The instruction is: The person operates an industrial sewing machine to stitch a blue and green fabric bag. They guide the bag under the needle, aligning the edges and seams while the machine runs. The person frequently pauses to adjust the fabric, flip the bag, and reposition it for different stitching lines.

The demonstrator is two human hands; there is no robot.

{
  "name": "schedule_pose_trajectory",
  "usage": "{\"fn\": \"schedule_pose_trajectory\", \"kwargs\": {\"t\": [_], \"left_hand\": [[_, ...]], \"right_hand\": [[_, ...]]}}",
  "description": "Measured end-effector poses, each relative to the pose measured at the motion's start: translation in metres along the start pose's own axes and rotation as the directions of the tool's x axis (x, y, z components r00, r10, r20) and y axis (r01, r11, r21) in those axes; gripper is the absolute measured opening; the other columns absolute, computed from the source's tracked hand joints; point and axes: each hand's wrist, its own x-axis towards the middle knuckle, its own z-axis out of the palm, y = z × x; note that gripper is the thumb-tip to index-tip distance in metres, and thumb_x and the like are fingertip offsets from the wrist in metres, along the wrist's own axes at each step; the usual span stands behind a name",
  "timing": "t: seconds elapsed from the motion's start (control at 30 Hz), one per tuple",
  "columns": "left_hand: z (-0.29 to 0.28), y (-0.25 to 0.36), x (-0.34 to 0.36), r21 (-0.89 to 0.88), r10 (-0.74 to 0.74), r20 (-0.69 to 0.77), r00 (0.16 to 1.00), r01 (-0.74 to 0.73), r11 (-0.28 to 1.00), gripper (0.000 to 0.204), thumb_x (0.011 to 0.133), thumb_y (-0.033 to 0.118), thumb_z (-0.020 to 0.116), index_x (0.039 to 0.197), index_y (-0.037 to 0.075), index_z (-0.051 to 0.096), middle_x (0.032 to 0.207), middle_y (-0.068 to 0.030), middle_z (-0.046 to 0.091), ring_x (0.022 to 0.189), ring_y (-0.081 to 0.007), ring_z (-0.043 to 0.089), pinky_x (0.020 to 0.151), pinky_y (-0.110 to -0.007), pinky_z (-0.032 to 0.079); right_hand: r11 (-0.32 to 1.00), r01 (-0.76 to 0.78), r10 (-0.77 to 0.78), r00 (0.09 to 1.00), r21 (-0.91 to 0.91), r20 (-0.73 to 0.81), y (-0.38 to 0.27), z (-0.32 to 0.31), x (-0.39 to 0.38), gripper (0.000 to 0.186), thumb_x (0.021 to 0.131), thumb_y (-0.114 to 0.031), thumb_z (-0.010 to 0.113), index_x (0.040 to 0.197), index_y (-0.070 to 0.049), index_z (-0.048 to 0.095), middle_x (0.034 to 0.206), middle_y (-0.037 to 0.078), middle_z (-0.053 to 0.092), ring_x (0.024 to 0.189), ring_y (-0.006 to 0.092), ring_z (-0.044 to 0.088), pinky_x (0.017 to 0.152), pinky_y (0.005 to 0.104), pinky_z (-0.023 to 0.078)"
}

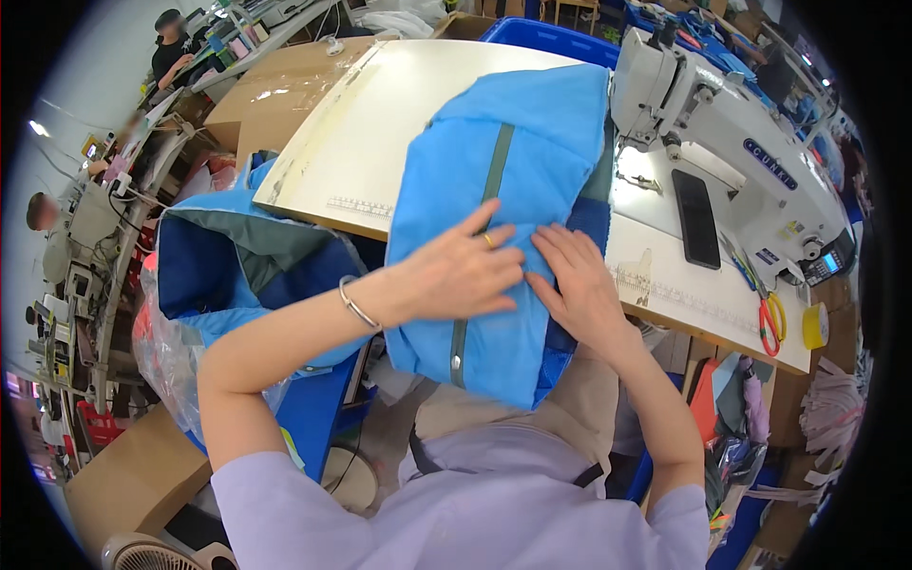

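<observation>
A bright blue fabric piece (532,104) lies over the front of the white table and hangs past its edge towards me. Down its length runs a grey-green zipper strip (499,157), with a small shiny pull near the lower end. My left hand (461,271) reaches across the cloth, palm down, fingers apart, covering part of the strip. Close to its fingertips, my right hand (579,290) rests flat on the right part of the cloth, fingers stretched out. Darker navy fabric shows beneath the right side. Neither hand visibly grips the cloth.
A sewing machine (741,142) stands at the right, with a black phone (696,218) and red-and-yellow-handled scissors (771,323) in front. Yellow tape (814,326) sits at the right edge. Left of the table hangs a blue, navy and green sewn bag (285,242). Other people sit far left.
</observation>
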Motion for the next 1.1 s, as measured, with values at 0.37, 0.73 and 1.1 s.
{"fn": "schedule_pose_trajectory", "kwargs": {"t": [0.37,0.73,1.1], "left_hand": [[-0.030,0.000,-0.037,-0.045,-0.051,0.117,0.992,0.057,0.997,0.040,0.085,0.029,0.079,0.120,0.013,0.068,0.120,-0.0044,0.069,0.117,-0.0222,0.064,0.121,-0.058,0.035],[0.038,-0.068,-0.001,-0.123,-0.044,-0.003,0.999,0.044,0.992,0.025,0.093,0.027,0.072,0.111,0.010,0.069,0.117,-0.0055,0.067,0.115,-0.0263,0.064,0.117,-0.055,0.040],[-0.119,-0.048,-0.112,0.088,-0.210,0.085,0.974,0.203,0.975,0.033,0.082,0.018,0.076,0.061,0.010,0.052,0.055,-0.0072,0.050,0.052,-0.0270,0.052,0.061,-0.039,0.043]], "right_hand": [[0.518,-0.410,0.504,0.855,0.751,0.119,0.009,-0.009,0.032,0.063,0.098,-0.035,0.068,0.147,0.002,0.053,0.144,0.022,0.059,0.137,0.0311,0.054,0.117,0.0423,0.039],[0.932,-0.066,0.053,0.997,0.356,0.047,-0.030,-0.018,-0.002,0.084,0.076,-0.009,0.076,0.151,0.008,0.041,0.151,0.028,0.048,0.142,0.0428,0.046,0.121,0.0511,0.036],[0.969,-0.205,0.194,0.977,0.135,0.090,-0.025,-0.012,0.009,0.063,0.093,-0.041,0.074,0.135,0.004,0.062,0.137,0.034,0.057,0.133,0.0492,0.051,0.112,0.0535,0.042]]}}
